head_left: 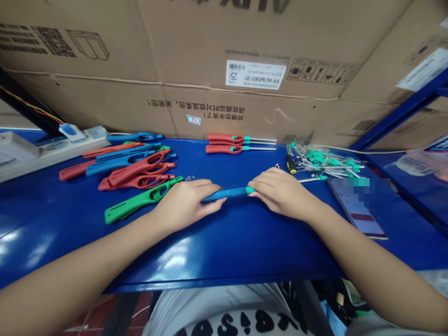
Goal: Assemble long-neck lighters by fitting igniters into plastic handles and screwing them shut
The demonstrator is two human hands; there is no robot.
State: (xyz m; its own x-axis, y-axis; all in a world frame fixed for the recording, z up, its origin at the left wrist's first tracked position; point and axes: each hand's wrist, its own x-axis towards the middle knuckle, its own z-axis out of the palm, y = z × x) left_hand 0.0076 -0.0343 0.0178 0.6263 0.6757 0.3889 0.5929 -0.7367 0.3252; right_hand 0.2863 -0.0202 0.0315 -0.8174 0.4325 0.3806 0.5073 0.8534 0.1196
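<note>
A blue long-nosed gas lighter (229, 192) is held level between my two hands, above the front middle of the table. My left hand (191, 200) is closed around its handle end. The fingers of my right hand (280, 193) are closed on its other end, where a teal collar (249, 190) peeks out; the palm hides any metal tube beyond. Just left of my left hand lies a green lighter handle (136, 201). Behind it are piled red and blue lighter handles (135, 163). Past my right hand lies a metal tube with a teal end (312, 179).
Red lighters with metal tubes (227, 140) lie at the back. On the right are a heap of teal-collared tubes with wires (325, 158), a yellow-black screwdriver (290, 163) and a phone (357, 210). A power strip (52, 151) sits left; a large cardboard box (196, 56) stands behind.
</note>
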